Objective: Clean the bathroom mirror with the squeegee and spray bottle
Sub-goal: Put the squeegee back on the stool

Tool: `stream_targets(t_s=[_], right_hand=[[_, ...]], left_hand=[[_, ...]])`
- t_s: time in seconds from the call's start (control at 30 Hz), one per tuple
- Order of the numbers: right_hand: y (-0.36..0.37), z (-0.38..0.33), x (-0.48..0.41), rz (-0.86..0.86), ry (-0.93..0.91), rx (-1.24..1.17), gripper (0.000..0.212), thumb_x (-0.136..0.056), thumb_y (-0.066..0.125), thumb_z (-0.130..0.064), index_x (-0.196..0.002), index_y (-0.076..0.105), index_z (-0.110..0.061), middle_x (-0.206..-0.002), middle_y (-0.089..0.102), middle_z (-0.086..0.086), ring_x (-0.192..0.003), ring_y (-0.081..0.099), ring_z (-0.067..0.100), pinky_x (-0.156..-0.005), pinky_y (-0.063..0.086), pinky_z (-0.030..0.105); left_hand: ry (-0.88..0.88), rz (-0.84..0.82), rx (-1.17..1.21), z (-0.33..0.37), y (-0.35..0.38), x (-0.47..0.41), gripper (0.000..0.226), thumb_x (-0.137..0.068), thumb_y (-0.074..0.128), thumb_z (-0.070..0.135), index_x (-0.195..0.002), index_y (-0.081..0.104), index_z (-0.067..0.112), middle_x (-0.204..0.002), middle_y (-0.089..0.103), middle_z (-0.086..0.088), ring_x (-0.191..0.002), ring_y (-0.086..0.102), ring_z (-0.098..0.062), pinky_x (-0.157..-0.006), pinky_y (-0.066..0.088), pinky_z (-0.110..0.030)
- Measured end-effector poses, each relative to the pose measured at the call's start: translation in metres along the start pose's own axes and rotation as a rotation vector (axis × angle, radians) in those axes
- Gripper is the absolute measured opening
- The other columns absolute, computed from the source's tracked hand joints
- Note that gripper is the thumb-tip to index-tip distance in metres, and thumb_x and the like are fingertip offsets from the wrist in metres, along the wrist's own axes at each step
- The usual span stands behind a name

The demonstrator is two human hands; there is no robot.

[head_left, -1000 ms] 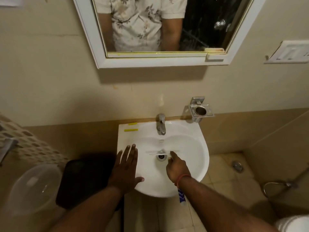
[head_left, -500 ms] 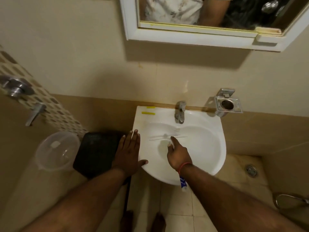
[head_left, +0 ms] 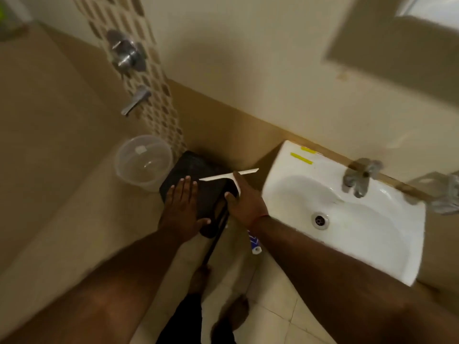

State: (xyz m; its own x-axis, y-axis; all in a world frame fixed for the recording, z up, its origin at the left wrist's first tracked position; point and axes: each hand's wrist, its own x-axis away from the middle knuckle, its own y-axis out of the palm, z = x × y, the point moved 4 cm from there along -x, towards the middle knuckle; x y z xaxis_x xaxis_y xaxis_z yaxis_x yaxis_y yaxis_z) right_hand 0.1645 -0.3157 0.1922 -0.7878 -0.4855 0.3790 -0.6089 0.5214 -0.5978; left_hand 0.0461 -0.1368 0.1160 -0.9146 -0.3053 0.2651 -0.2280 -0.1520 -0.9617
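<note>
Squeegee: the white squeegee is in my right hand, blade roughly level, held over the far edge of a black stool to the left of the sink. It is well apart from the mirror.
Right-hand fingers: wrapped on the handle just below the blade, thumb on the near side. The grip looks firm.
Left-hand fingers: my left hand is flat, fingers straight and together, holding nothing. It lies over the stool top; I cannot tell whether it presses on it.
Spray bottle: I cannot pick one out. A small blue-and-white tube shows just under my right wrist, but I cannot say what it is.
Mirror: only a blurred lower corner shows at the top right, too smeared to judge whether the glass is wet or dry.
Nearby: a clear plastic bucket stands just beside the stool, and the tap sits at the back of the sink.
Progress: I judge this as early. One tool is in hand, no spraying or wiping is evident, and spraying and every squeegee pass appear left to do.
</note>
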Motion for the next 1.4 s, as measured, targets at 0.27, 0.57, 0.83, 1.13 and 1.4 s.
stream_targets(t_s=[0.27,0.57,0.83,1.13,1.4], right_hand=[[0.119,0.002,-0.083,-0.159,0.15,0.034,0.061,-0.113,0.053,-0.025,-0.17,0.03,-0.021,-0.163,0.045,0.014,-0.151,0.043,0.035,-0.121,0.033,0.035],[0.226,0.055,-0.194,-0.187,0.245,-0.074,0.058,-0.113,0.048,-0.015,-0.168,0.032,-0.02,-0.166,0.041,0.017,-0.147,0.048,0.035,-0.124,0.038,0.047],[0.27,0.055,-0.265,-0.163,0.189,-0.059,0.064,-0.111,0.048,-0.005,-0.17,0.023,-0.011,-0.171,0.033,0.018,-0.157,0.034,0.032,-0.127,0.026,0.033],[0.303,0.079,-0.292,-0.227,0.154,0.054,0.064,-0.111,0.051,-0.012,-0.169,0.023,-0.007,-0.172,0.031,0.02,-0.16,0.029,0.034,-0.129,0.022,0.038],[0.307,0.097,-0.307,-0.184,0.095,0.069,0.073,-0.108,0.063,-0.021,-0.17,0.025,-0.01,-0.175,0.024,0.02,-0.162,0.025,0.037,-0.132,0.02,0.045]], left_hand=[[-0.194,-0.155,0.05,-0.084,0.094,0.004,0.128,-0.096,0.053,0.085,-0.175,-0.007,0.005,-0.185,-0.008,-0.022,-0.172,-0.003,-0.041,-0.139,0.007,-0.059],[-0.233,-0.171,0.186,-0.117,0.173,-0.055,0.134,-0.092,0.069,0.078,-0.176,-0.007,0.006,-0.185,-0.011,-0.02,-0.172,-0.007,-0.039,-0.139,0.001,-0.059],[-0.224,-0.142,0.194,-0.14,0.203,-0.115,0.143,-0.085,0.08,0.075,-0.175,-0.008,0.006,-0.185,-0.011,-0.023,-0.172,-0.009,-0.041,-0.138,-0.001,-0.059],[-0.225,-0.17,0.177,-0.159,0.231,-0.117,0.143,-0.086,0.076,0.078,-0.175,-0.01,0.006,-0.184,-0.013,-0.023,-0.172,-0.009,-0.04,-0.139,0.0,-0.06],[-0.239,-0.193,0.176,-0.168,0.24,-0.105,0.142,-0.088,0.077,0.075,-0.175,-0.011,0.007,-0.184,-0.016,-0.022,-0.172,-0.01,-0.039,-0.139,-0.002,-0.058]])
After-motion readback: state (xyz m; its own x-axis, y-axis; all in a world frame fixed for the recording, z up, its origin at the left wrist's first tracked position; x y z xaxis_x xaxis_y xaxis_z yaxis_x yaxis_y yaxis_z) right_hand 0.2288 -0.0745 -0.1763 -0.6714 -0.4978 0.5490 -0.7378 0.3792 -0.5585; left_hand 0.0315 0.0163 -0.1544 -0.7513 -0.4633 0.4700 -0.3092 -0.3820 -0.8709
